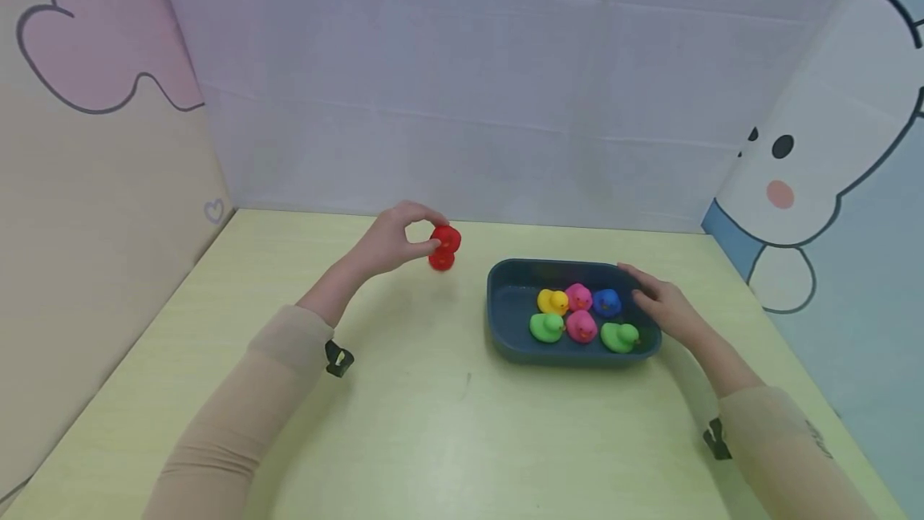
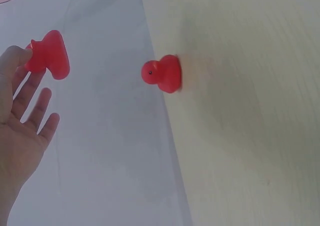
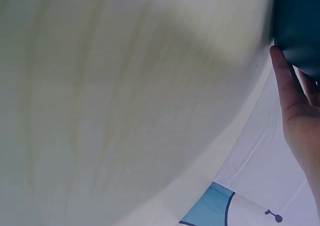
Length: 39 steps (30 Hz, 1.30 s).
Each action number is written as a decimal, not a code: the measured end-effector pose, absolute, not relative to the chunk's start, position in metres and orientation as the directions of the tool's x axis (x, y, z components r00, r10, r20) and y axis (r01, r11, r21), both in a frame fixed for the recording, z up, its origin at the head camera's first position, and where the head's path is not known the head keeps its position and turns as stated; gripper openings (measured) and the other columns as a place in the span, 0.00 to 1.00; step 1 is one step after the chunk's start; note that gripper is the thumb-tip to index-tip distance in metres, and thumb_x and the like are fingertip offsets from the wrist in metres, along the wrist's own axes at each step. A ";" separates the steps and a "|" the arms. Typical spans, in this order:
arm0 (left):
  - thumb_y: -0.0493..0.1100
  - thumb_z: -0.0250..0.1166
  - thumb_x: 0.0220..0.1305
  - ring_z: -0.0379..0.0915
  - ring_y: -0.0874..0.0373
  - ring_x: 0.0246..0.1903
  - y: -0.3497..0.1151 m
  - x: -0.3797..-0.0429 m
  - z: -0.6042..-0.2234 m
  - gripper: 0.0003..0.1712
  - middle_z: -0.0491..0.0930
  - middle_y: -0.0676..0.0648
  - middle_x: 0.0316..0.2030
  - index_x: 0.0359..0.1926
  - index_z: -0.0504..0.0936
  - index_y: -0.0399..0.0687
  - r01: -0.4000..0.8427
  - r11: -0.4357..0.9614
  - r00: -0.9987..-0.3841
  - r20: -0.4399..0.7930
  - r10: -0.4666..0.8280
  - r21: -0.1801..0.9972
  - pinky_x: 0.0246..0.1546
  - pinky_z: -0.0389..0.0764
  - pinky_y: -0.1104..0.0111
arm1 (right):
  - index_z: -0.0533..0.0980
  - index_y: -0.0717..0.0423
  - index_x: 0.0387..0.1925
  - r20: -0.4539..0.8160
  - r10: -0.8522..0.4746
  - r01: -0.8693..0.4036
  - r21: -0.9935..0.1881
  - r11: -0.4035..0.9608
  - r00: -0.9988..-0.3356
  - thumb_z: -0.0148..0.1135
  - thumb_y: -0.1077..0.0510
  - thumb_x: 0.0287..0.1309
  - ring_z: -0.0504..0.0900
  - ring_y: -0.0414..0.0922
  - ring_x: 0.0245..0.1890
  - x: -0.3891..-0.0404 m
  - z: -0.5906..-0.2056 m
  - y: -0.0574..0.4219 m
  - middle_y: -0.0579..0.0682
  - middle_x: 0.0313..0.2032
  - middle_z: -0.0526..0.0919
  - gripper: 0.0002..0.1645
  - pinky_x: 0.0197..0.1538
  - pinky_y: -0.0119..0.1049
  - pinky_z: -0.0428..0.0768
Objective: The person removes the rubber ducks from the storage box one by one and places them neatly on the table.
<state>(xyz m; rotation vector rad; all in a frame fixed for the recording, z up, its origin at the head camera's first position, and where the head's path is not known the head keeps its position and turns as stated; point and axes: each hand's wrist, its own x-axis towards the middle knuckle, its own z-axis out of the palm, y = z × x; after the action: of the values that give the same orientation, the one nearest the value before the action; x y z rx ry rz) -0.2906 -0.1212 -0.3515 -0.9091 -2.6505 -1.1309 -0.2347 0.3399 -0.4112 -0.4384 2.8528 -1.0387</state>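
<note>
High over the table, my left hand (image 1: 400, 241) pinches a red rubber duck (image 2: 56, 56) between thumb and forefinger, the other fingers loosely spread. A second red duck (image 2: 169, 74) stands on the table, just below the held one in the head view. My right hand (image 1: 667, 307) holds the right end of a dark blue tray (image 1: 516, 273), thumb over the rim and fingers along the outside. Inside the tray sit a yellow duck (image 1: 550, 302), a blue duck (image 1: 607, 303), two pink ducks (image 1: 581, 327) and two green ducks (image 1: 546, 329).
The pale wooden table (image 1: 433, 440) runs back to a white sheet (image 1: 462, 103) hanging behind it. Panels with cartoon drawings stand along the left and right sides. The tray lies right of the table's middle.
</note>
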 end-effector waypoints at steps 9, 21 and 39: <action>0.41 0.66 0.58 0.68 0.53 0.54 -0.143 -0.304 -0.368 0.17 0.79 0.49 0.48 0.50 0.81 0.50 0.515 0.577 -0.852 0.302 0.429 0.634 0.56 0.70 0.55 | 0.56 0.58 0.70 0.032 -0.292 -0.243 -0.643 0.726 -0.956 0.46 0.61 0.68 0.54 0.68 0.67 -0.233 -0.410 0.338 0.67 0.68 0.57 0.30 0.63 0.64 0.56; 0.40 0.65 0.59 0.67 0.49 0.56 -0.163 -0.320 -0.385 0.18 0.79 0.46 0.50 0.52 0.80 0.46 0.456 0.623 -0.884 0.247 0.396 0.635 0.58 0.68 0.53 | 0.55 0.58 0.70 0.032 -0.292 -0.243 -0.642 0.727 -0.956 0.45 0.61 0.68 0.55 0.68 0.66 -0.234 -0.412 0.336 0.67 0.68 0.57 0.30 0.63 0.64 0.57; 0.36 0.65 0.59 0.68 0.43 0.55 -0.170 -0.336 -0.411 0.16 0.80 0.45 0.48 0.50 0.81 0.45 0.420 0.664 -0.890 0.136 0.436 0.619 0.58 0.66 0.51 | 0.55 0.56 0.71 0.020 -0.279 -0.227 -0.638 0.736 -0.960 0.45 0.60 0.69 0.55 0.68 0.67 -0.233 -0.413 0.336 0.66 0.68 0.56 0.31 0.63 0.63 0.57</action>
<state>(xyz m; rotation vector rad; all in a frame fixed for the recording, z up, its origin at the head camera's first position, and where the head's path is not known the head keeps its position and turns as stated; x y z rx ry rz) -0.3359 -0.1700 -0.4107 -0.7430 -2.8866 -1.0646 -0.2332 0.3359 -0.4126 -0.4172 2.8549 -1.0336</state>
